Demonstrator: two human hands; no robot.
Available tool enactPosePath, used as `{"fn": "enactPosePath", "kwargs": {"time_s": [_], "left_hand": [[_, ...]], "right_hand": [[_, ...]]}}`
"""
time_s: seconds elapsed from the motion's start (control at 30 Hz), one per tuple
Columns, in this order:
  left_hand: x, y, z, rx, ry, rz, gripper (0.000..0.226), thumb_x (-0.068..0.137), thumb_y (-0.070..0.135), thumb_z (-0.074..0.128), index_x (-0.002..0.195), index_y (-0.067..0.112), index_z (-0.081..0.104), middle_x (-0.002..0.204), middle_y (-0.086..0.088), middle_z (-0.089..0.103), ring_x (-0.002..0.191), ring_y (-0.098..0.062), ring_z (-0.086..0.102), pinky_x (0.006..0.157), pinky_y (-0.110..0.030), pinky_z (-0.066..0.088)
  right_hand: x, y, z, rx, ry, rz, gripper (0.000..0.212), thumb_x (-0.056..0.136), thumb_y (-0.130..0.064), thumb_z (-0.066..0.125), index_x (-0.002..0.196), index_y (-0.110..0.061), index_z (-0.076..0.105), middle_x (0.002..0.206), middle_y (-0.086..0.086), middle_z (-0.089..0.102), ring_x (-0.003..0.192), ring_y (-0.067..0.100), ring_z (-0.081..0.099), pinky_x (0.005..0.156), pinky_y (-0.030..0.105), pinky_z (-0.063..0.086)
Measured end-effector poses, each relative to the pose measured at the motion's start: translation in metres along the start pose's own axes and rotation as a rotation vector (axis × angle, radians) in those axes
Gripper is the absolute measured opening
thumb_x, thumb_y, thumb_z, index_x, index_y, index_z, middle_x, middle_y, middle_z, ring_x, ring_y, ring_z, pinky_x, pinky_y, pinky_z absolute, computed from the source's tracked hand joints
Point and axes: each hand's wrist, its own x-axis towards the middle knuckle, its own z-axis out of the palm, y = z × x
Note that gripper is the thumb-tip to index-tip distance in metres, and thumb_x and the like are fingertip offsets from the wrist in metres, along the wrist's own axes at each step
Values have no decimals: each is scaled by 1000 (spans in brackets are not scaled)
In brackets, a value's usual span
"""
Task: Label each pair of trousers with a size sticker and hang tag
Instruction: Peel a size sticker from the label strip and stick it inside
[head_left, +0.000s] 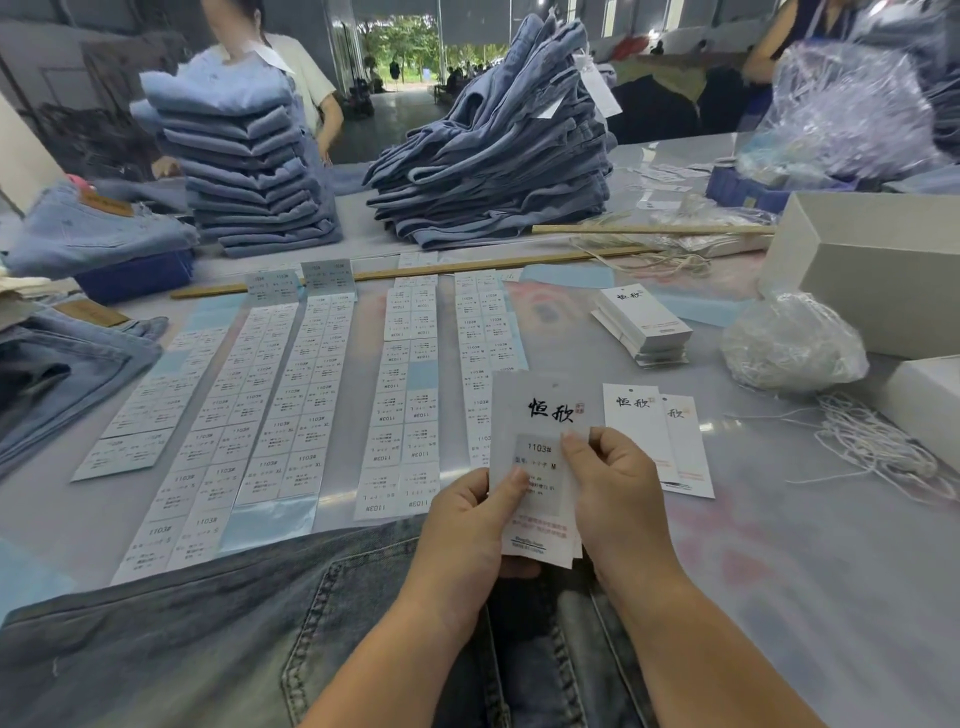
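A worker's two hands hold a small stack of white hang tags (540, 467) upright above a pair of washed blue trousers (208, 639) spread across the near edge of the surface (805, 545). The left hand (467, 525) closes its grip on the stack's lower left edge, thumb laid across the front. The right hand (613, 483) pinches the right edge, its thumb and fingertips pressing on a size sticker (540, 475) that sits on the front tag, printed "1103#" and "M".

Beyond the hands, long sheets of size stickers (291, 405) lie side by side in strips on the surface, running away from the worker, with several blank gaps on their blue backing. Two loose hang tags (660, 436) lie flat just right of the held stack, overlapping each other. A neat pile of further tags (641, 325) stands farther back on the right, near a clear bag of white strings (789, 343); more loose strings (878, 447) trail across the surface beside a white box (872, 265).

Two tall stacks of folded jeans (249, 171) and (498, 156) rise at the far side, behind two long wooden sticks (415, 270). More denim lies at the left edge (67, 364). A second person in a white top (306, 78) stands behind the left stack, and another person (795, 41) stands at the far right behind a heap of clear plastic (852, 109).
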Motion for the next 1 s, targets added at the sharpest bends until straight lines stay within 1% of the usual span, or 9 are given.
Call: {"fn": "enactPosePath", "kwargs": {"time_s": [0.13, 0.27, 0.47, 0.6, 0.73, 0.8, 0.87, 0.93, 1.0], "left_hand": [[6, 2, 3, 13, 5, -2, 20, 94, 34, 62, 100, 17, 71, 87, -6, 77, 77, -20, 75, 53, -25, 54], [15, 8, 8, 29, 32, -39, 27, 98, 37, 55, 96, 16, 71, 82, -6, 77, 69, -18, 74, 48, -25, 52], [45, 17, 22, 197, 100, 2, 34, 100, 36, 53, 80, 12, 67, 78, -8, 75, 56, -13, 63, 46, -22, 44], [68, 19, 44, 465, 76, 70, 39, 100, 37, 49, 90, 3, 63, 91, -16, 72, 67, -24, 63, 58, -30, 45], [88, 16, 75, 664, -12, 59, 32, 102, 36, 44, 81, 15, 56, 83, -3, 63, 71, -18, 59, 57, -27, 42], [93, 11, 89, 854, -6, 59, 28, 101, 41, 43, 100, 17, 57, 103, -1, 61, 84, -16, 54, 65, -29, 40], [92, 5, 96, 1027, 92, 167, 42, 99, 48, 43, 124, 17, 55, 120, -2, 56, 103, -19, 51, 78, -32, 40], [87, 3, 102, 969, 99, 283, 45, 97, 52, 40, 122, 19, 58, 118, 0, 58, 105, -19, 53, 84, -36, 47], [82, 3, 112, 870, -25, 245, 41, 96, 52, 43, 112, 20, 61, 108, 3, 64, 94, -17, 59, 77, -36, 50]], "right_hand": [[3, 0, -6, -93, -39, -29, 6, 88, -17, 70, 87, -11, 69, 83, 3, 75, 77, 25, 73, 70, 52, 60], [12, -2, -15, -65, -41, 56, 14, 93, -17, 64, 84, -13, 73, 83, 2, 76, 78, 26, 73, 73, 55, 59], [22, -6, -40, -160, 131, 13, 17, 97, -23, 59, 86, -16, 69, 86, -2, 73, 81, 22, 70, 69, 45, 61], [25, -3, -57, -206, 171, 10, 19, 99, -25, 56, 88, -14, 68, 84, 0, 72, 76, 20, 70, 63, 36, 59], [30, 4, -70, -227, 182, 41, 19, 98, -22, 57, 86, -11, 67, 83, 5, 73, 76, 25, 71, 68, 43, 60], [33, 7, -80, -234, 176, 50, 18, 96, -19, 60, 82, -12, 69, 81, 3, 74, 75, 24, 71, 68, 44, 60], [35, 9, -89, -261, 173, 29, 18, 94, -15, 62, 78, -19, 69, 80, -3, 74, 75, 20, 71, 64, 38, 60], [38, 10, -98, -285, 171, 4, 22, 92, -12, 63, 75, -25, 67, 80, -9, 73, 75, 14, 71, 62, 30, 57], [41, 13, -104, -287, 163, -3, 22, 91, -11, 64, 75, -26, 66, 79, -9, 73, 74, 11, 70, 63, 27, 55]]}}
